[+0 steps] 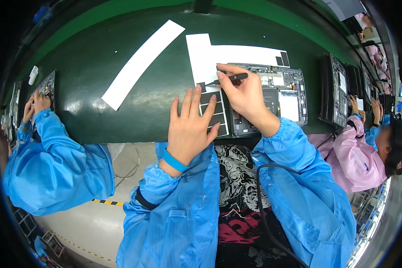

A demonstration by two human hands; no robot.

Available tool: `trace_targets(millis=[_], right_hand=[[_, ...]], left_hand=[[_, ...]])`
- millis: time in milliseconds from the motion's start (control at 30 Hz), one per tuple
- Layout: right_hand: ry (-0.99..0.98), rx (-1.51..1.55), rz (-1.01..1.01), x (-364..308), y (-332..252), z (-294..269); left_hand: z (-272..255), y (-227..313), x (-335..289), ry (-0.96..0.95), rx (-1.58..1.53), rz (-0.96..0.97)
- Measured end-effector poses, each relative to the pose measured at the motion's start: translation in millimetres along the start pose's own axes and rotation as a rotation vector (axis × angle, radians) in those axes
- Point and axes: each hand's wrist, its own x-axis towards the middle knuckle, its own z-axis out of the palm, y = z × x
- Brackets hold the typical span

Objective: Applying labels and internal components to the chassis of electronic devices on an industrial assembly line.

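My left hand [190,123] lies flat with its fingers spread, pressing a white backing sheet [224,120] that carries black rectangular stickers [212,97]. Black tweezers [239,77] are pinched in my right hand [246,94]. Their tip points left and meets a small black piece [202,85] at the sheet's top end, just beyond my left fingertips. Whether the tip grips this piece, I cannot tell. Partly beneath my right hand and wrist is an opened flat electronic device [301,96] with its circuit board and dark inner parts showing.
A white strip [143,64] lies slanted to the left. Beyond my hands, another white sheet [250,51] bears two black stickers at its right end. Upright devices [332,91] stand on the right. Co-workers in a blue sleeve [58,143] and a pink sleeve [348,156] work on either side.
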Motion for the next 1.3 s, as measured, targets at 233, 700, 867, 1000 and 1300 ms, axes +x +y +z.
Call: trace_targets(millis=[233,700,867,1000,1300], right_hand=[[0.031,0.109,-0.125,-6,-3,-6],[0.395,0.412,0.1,-22,59,-223],[0.354,0.466,0.2,-11,86,-233],[0.345,0.556,0.176,-2,101,-223],[0.342,0.612,0.199,0,104,-221]], left_hand=[[2,7,1,-0.007,0.032,0.014],[-33,13,34,-0.095,0.027,0.043],[-32,85,89,-0.19,-0.34,0.26],[20,136,125,-0.179,-0.413,0.273],[54,156,135,-0.176,-0.352,0.285]])
